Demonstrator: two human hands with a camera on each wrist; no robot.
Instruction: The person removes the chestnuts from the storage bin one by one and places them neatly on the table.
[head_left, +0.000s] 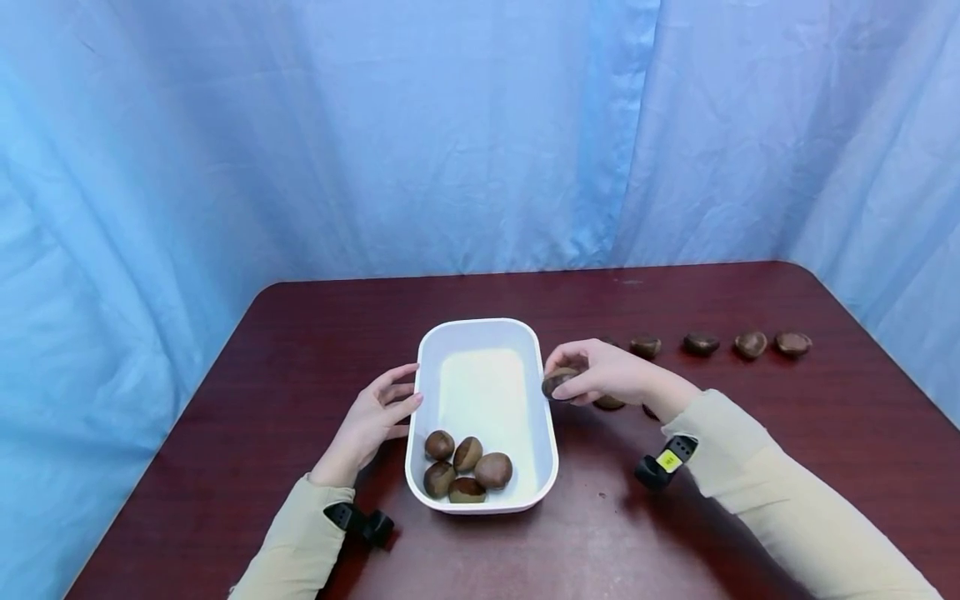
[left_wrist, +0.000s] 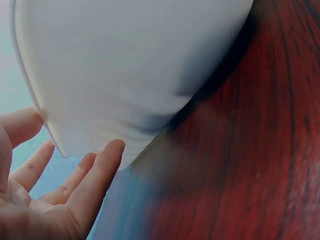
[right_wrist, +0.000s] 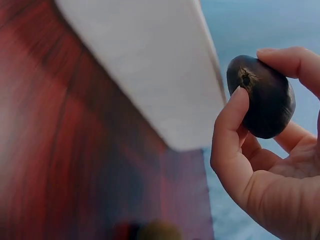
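A white rectangular plastic container [head_left: 487, 379] stands on the table with several brown chestnuts [head_left: 493, 471] gathered at its near end. Beside its left wall is my left hand [head_left: 375, 412], fingers spread and fairly straight; the thumb and a fingertip touch the rim. The left wrist view shows those fingers [left_wrist: 95, 185] against the outside wall. My right hand [head_left: 600, 371] pinches a dark chestnut [right_wrist: 262, 97] between thumb and fingers, just outside the container's right rim. That chestnut is held up off the table, its tufted tip showing in the right wrist view.
Right of the container, more chestnuts lie on the dark red table [head_left: 345, 333]. A spaced row runs to the right, ending with a chestnut [head_left: 792, 343] near the table's right side. Others are partly hidden by my right hand. Blue curtains [head_left: 450, 142] hang behind and at both sides.
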